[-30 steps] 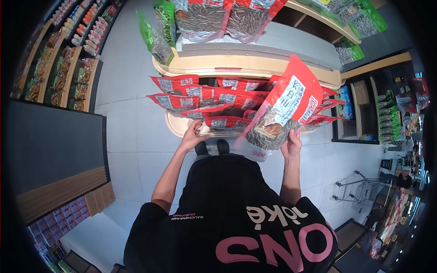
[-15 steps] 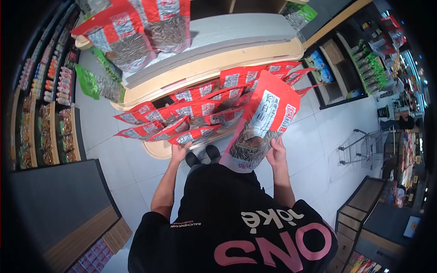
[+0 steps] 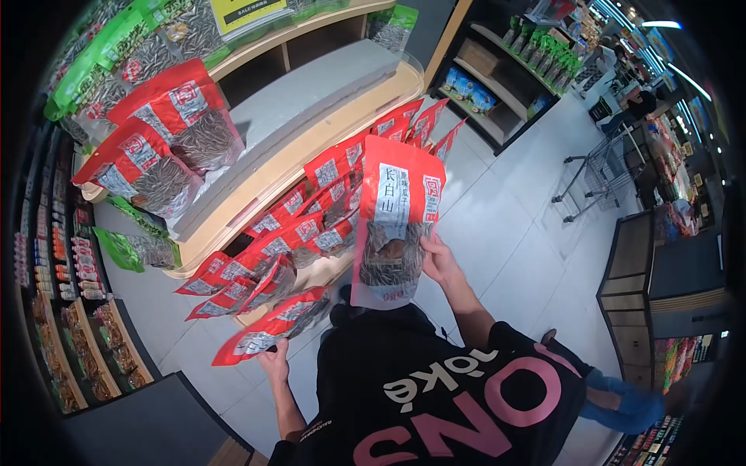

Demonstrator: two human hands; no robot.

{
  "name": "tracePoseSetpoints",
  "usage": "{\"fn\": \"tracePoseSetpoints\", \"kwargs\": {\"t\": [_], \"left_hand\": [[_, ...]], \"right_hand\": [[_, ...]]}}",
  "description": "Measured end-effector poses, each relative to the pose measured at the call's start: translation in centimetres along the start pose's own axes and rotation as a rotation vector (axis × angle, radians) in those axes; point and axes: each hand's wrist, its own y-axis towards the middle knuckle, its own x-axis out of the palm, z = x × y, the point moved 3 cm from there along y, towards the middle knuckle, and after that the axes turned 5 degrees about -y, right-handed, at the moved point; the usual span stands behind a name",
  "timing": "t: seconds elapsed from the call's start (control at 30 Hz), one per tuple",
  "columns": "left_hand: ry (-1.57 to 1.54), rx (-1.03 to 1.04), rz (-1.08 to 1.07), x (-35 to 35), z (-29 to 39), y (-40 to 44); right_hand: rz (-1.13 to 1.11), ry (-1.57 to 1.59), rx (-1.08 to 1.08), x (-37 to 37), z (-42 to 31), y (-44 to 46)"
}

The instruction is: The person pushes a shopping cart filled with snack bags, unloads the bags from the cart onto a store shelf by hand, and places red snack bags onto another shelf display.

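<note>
In my right hand (image 3: 440, 261) is a red and clear bag of sunflower seeds (image 3: 392, 268), gripped by its side edge and held upright with its front towards me. Lower and to the left, my left hand (image 3: 273, 360) is closed on a second red seed bag (image 3: 281, 320), which lies tilted, apart from the shelf. Several similar red seed bags (image 3: 311, 233) lean in rows on the lower wooden shelf (image 3: 256, 311) in front of me. Two more red bags, one of them a standing seed bag (image 3: 203, 128), rest on the upper ledge at the left.
Green seed bags (image 3: 167, 58) line the top shelf under a yellow sign (image 3: 249, 14). One green bag (image 3: 136, 248) sticks out at the shelf's left end. A shopping cart (image 3: 598, 171) stands on the tiled floor at right. Behind me at lower right is a person in blue trousers (image 3: 622, 392).
My left hand has drawn a red seed bag away from the shelf, down and left. The bag in my right hand is now more upright. The view has turned, showing more of the upper shelf.
</note>
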Motion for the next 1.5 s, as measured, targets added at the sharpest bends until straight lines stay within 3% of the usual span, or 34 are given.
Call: {"fn": "tracePoseSetpoints", "kwargs": {"t": [0.17,0.3,0.47,0.6,0.7,0.83,1.1,1.13,1.5], "left_hand": [[-0.490,0.029,-0.008,3.3,5.3,-0.6],[-0.518,0.094,-0.156,5.6,5.7,0.3],[-0.625,-0.227,-0.444,10.6,5.7,0.9],[-0.506,-0.357,-0.659,15.3,4.8,0.5],[-0.412,-0.391,-0.669,19.9,4.9,-0.3],[-0.400,-0.450,-0.743,27.6,4.4,-2.2],[-0.108,-0.600,-1.037,43.8,3.2,-8.4],[-0.049,-0.547,-1.107,45.0,3.2,-8.7],[-0.044,-0.650,-1.135,57.4,0.1,-12.4]], "right_hand": [[-0.020,0.027,0.026,1.0,1.7,-2.7],[0.026,-0.063,-0.007,1.9,1.1,-7.2],[0.124,-0.118,-0.057,0.1,-0.4,-13.1],[0.256,-0.123,-0.138,-2.6,-2.0,-18.3],[0.316,-0.113,-0.160,-5.0,-2.8,-21.9],[0.406,-0.138,-0.219,-8.4,-4.6,-26.4],[0.680,-0.131,-0.305,-17.7,-9.9,-35.3],[0.700,-0.111,-0.314,-18.6,-10.3,-35.9],[0.791,-0.047,-0.404,-26.8,-16.4,-38.8]]}}
